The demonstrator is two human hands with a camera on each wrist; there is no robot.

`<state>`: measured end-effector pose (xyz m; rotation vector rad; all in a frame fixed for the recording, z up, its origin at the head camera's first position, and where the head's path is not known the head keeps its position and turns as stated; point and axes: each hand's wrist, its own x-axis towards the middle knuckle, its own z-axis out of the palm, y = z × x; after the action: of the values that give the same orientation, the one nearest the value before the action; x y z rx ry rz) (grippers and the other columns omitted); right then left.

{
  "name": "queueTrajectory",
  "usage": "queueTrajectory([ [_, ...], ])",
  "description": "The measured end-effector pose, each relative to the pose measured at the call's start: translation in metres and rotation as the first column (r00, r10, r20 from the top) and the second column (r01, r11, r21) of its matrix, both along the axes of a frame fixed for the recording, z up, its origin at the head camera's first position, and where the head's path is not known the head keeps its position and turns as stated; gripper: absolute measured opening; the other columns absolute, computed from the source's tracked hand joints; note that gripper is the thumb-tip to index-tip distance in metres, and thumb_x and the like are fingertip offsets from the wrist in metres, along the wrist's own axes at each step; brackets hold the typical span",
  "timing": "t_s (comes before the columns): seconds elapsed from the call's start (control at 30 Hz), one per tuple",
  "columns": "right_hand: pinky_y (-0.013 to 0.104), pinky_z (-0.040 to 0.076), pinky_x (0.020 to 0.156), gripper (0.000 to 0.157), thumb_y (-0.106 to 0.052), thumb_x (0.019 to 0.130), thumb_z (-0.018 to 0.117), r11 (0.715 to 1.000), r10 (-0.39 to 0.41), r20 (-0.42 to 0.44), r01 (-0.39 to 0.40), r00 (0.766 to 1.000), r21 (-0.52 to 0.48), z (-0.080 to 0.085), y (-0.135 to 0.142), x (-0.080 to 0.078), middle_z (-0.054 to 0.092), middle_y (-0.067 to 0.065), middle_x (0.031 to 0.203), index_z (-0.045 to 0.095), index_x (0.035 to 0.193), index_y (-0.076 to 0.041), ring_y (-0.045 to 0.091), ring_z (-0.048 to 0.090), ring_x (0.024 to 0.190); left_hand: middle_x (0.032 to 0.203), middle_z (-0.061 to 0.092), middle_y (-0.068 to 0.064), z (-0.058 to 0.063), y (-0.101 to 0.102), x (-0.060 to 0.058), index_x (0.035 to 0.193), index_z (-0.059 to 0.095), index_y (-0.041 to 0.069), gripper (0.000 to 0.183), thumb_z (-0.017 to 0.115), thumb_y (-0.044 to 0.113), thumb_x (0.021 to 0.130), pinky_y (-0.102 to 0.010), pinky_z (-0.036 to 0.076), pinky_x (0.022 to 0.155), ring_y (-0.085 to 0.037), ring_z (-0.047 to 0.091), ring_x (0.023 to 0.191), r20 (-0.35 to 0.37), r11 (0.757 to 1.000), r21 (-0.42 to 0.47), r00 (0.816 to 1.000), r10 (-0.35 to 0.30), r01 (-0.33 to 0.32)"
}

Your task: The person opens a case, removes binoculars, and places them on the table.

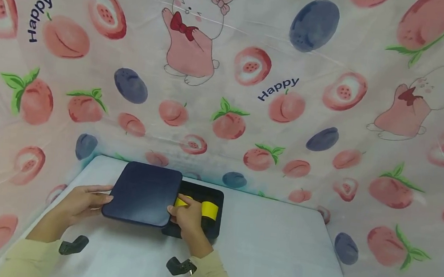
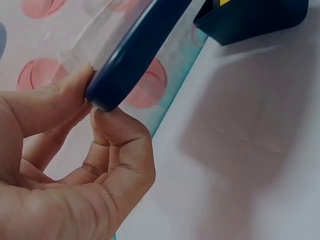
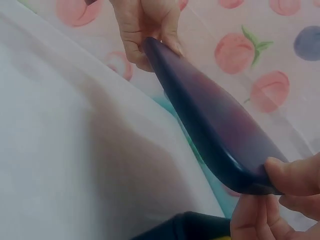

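Over the white worktop [image 1: 276, 246], the left hand [image 1: 81, 203] and right hand [image 1: 189, 218] pinch a square, dark-blue, plastic-looking lid [image 1: 142, 195] near an open, dark, plastic-looking box [image 1: 218, 227]; they seem to be moving it; next likely needs steady hands.

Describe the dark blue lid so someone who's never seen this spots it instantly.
On the white table, find the deep, dark box. At its left, the left hand and right hand hold the lid between them. Unlike the box with its yellow pieces inside, the lid is a flat square with rounded corners.
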<state>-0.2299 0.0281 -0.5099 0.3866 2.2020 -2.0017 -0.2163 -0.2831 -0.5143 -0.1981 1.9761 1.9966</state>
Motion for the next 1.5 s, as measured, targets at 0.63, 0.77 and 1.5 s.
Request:
queueTrajectory([
  [0.63,0.032,0.064,0.070,0.055,0.000,0.086,0.080,1.000,0.024,-0.039,-0.024,0.999,0.011,-0.007,-0.039,-0.007,0.067,0.005,0.087,0.068,0.138,-0.010,0.012,0.064,0.062,0.095,0.075,0.018,-0.007,-0.035,-0.006,0.108,0.079,0.035,0.028,0.071,0.010,0.099,-0.023,0.058,0.079,-0.004,0.070,0.087,-0.005,1.000,0.018,1.000,0.001,-0.001],
  [0.77,0.024,0.050,0.056,0.058,0.000,0.087,0.079,0.999,0.027,-0.049,-0.025,0.998,0.040,-0.009,-0.050,-0.009,0.056,-0.002,0.068,0.065,0.142,-0.010,0.011,0.053,0.056,0.097,0.074,0.017,-0.009,-0.042,-0.010,0.133,0.073,0.018,0.036,0.072,0.011,0.097,-0.023,0.058,0.080,-0.004,0.069,0.088,-0.023,0.999,-0.035,1.000,0.017,-0.018],
  [1.5,0.020,0.035,0.050,0.062,0.009,0.091,0.066,0.983,0.097,-0.076,-0.083,0.992,0.166,-0.020,-0.083,-0.006,0.040,-0.006,0.058,0.051,0.151,0.001,0.009,0.035,0.051,0.097,0.072,0.015,-0.029,-0.065,-0.015,0.150,0.046,-0.008,0.059,0.070,0.008,0.098,-0.022,0.059,0.078,-0.001,0.069,0.088,-0.052,0.986,-0.163,0.998,0.022,-0.030],
])
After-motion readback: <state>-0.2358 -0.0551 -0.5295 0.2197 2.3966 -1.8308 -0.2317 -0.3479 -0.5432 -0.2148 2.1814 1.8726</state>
